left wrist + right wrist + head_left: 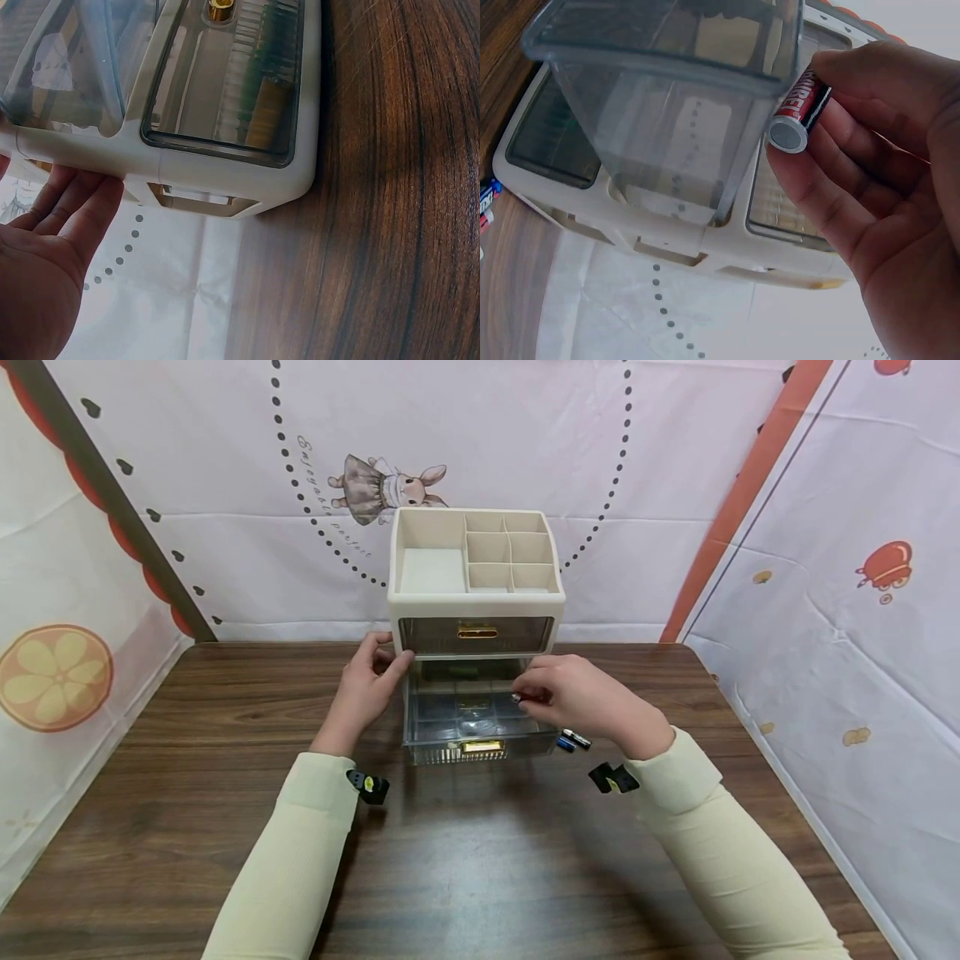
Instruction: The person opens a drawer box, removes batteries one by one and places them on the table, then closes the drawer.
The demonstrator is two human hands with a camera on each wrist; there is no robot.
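in the head view my left grip (360, 685) touches the cream organizer's (476, 600) side, while my right grip (573, 693) pinches a battery (517, 697) over the pulled-out clear drawer (442, 754), two more batteries (566, 744) lying beside it on the bench (465, 877). from the left wrist, my fingers lie straight against the side wall. from the right wrist, thumb and fingers hold the red-and-black battery near the drawer.

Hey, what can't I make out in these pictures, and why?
Head view: most of the held battery, hidden by the right hand.
Right wrist view: parts of the loose batteries, cut off by the left edge.
Left wrist view: shapes behind the bottom drawer front, blurred by its tint.
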